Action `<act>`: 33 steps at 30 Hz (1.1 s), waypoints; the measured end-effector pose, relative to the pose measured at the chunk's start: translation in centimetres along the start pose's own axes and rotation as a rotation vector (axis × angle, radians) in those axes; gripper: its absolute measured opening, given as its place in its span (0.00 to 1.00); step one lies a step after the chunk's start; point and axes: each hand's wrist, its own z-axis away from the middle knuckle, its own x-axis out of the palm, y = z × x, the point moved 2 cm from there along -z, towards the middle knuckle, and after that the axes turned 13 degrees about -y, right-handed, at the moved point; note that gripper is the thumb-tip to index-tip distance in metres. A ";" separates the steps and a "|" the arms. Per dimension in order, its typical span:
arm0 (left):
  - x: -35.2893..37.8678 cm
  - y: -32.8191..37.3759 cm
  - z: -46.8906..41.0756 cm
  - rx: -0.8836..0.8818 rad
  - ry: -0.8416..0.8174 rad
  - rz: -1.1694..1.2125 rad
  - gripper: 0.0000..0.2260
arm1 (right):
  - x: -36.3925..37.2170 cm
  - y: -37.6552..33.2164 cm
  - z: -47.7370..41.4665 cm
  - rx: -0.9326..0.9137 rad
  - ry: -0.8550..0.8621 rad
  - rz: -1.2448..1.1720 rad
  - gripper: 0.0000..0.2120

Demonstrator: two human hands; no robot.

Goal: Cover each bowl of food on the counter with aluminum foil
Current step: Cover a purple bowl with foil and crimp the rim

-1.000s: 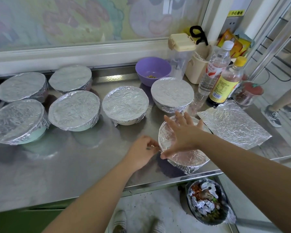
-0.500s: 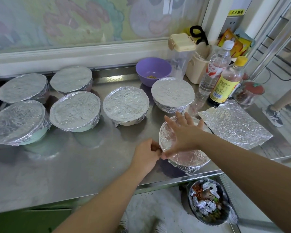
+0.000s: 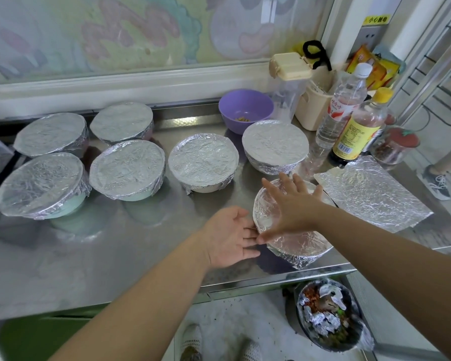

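Note:
A foil-covered bowl stands near the counter's front edge. My right hand lies flat on its foil top with fingers spread. My left hand is open, palm up, its fingertips at the bowl's left rim. Several more foil-covered bowls stand behind and to the left, among them one at the back right and one in the middle. A purple bowl with a few crumbs has no foil on it. A loose sheet of foil lies flat to the right.
Two bottles, a clear jug with a beige lid, a beige holder and a red-lidded jar crowd the back right of the steel counter. A bin with crumpled foil sits on the floor below. Someone's shoes show at the far right.
My left hand has uncurled from pinching the foil at the bowl's left rim and now lies open, palm up. My right hand stays flat on the foil.

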 end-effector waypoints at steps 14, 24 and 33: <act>0.4 -0.8 -3.8 0.109 0.070 0.172 0.32 | 0.1 -0.1 0.1 -0.001 0.015 0.002 0.70; 1.2 0.5 -2.8 0.255 -0.119 0.352 0.35 | 0.5 -0.3 0.1 0.074 0.052 -0.030 0.69; -0.6 0.2 -3.2 0.384 0.151 0.216 0.19 | -0.4 0.0 1.0 0.118 -0.025 -0.086 0.72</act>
